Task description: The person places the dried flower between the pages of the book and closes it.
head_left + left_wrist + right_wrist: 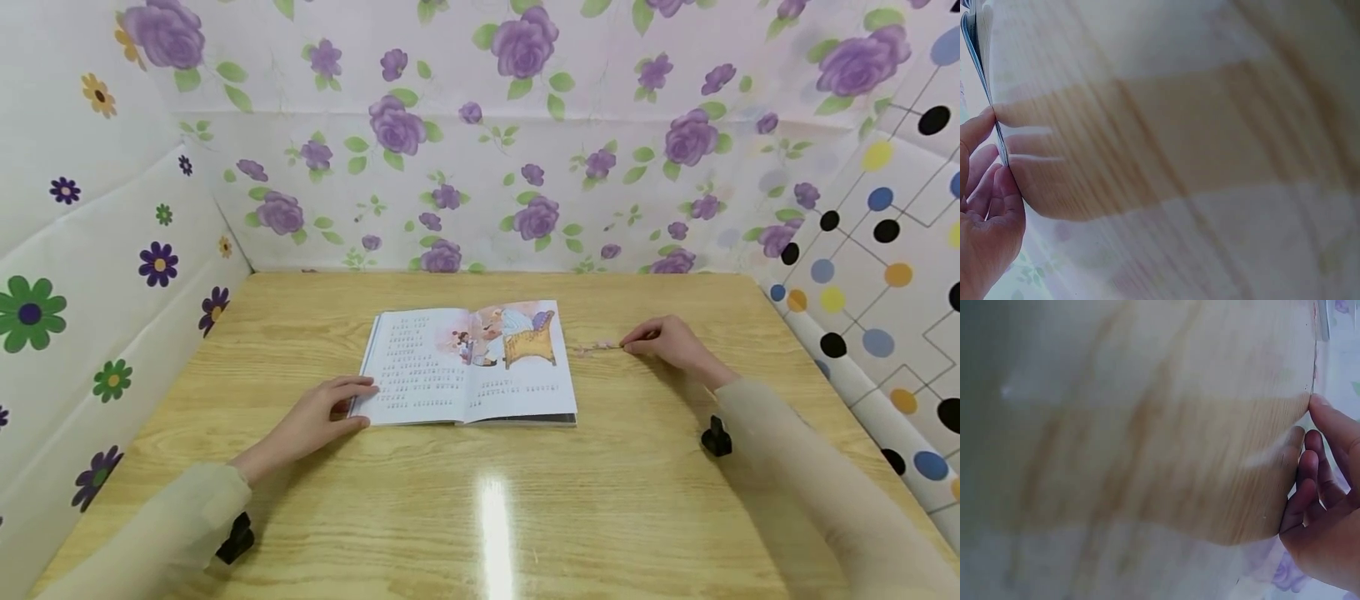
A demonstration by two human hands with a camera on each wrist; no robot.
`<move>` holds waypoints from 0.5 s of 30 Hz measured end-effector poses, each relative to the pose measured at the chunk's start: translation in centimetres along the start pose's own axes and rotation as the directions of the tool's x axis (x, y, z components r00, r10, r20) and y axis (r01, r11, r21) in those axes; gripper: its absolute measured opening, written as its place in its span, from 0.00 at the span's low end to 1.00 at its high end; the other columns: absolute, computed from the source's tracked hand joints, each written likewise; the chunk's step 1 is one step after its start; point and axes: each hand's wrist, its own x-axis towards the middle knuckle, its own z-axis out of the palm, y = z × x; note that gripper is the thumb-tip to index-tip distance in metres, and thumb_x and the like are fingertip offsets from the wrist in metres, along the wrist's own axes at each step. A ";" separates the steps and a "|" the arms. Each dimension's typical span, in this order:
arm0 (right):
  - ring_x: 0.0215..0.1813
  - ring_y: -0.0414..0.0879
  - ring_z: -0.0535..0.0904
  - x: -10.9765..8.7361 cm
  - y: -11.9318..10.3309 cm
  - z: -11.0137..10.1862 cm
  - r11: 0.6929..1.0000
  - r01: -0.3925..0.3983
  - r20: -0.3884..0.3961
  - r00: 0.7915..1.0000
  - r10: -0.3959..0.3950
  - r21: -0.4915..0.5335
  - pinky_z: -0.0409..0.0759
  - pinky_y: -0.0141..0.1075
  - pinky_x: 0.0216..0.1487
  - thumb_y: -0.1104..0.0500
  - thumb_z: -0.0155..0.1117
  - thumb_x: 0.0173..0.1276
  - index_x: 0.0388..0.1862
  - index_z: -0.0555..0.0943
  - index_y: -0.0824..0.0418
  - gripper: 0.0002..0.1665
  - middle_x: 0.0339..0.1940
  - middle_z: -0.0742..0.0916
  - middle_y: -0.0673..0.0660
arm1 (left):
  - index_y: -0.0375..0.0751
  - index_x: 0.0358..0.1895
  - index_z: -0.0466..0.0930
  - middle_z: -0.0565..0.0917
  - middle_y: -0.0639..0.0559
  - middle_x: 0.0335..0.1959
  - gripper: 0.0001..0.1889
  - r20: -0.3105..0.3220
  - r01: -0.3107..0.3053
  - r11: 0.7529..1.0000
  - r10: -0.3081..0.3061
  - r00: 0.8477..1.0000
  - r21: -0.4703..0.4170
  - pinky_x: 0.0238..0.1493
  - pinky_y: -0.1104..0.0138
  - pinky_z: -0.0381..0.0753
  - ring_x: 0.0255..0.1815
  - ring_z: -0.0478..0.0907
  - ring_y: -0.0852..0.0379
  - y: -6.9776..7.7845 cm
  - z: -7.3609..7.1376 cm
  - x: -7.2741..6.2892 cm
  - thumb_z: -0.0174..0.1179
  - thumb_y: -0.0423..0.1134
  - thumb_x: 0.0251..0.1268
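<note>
An open picture book (427, 367) lies flat on the wooden table (420, 500), with printed lines on the left page and a coloured drawing on the right. My left hand (318, 421) rests at its lower left side, fingers on the page and thumb by the edge. In the left wrist view, fingertips of that hand (991, 219) touch the book's thin edge. Right of the book, my right hand (671, 343) pinches one end of a thin blossom sprig (600, 346) with small pinkish flowers. The sprig points left, close to the right page, and looks flat against the table.
A black wrist camera (237, 538) sits under the left sleeve, another black wrist camera (717, 437) under the right. Purple-rose cloth (465, 167) hangs behind the table, and patterned sheets (885, 275) stand at both sides. Light glares on the table's front.
</note>
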 end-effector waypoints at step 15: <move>0.34 0.46 0.79 -0.1 -0.7 0.0 0.998 0.032 -0.014 0.999 -0.033 -0.048 0.76 0.34 0.32 0.56 0.66 0.70 0.42 0.89 0.56 0.08 0.45 0.89 0.60 | 0.41 0.65 0.77 0.74 0.39 0.69 0.26 -0.006 -0.016 1.000 0.016 1.000 0.010 0.66 0.42 0.71 0.69 0.70 0.35 0.1 -0.2 0.0 0.67 0.40 0.63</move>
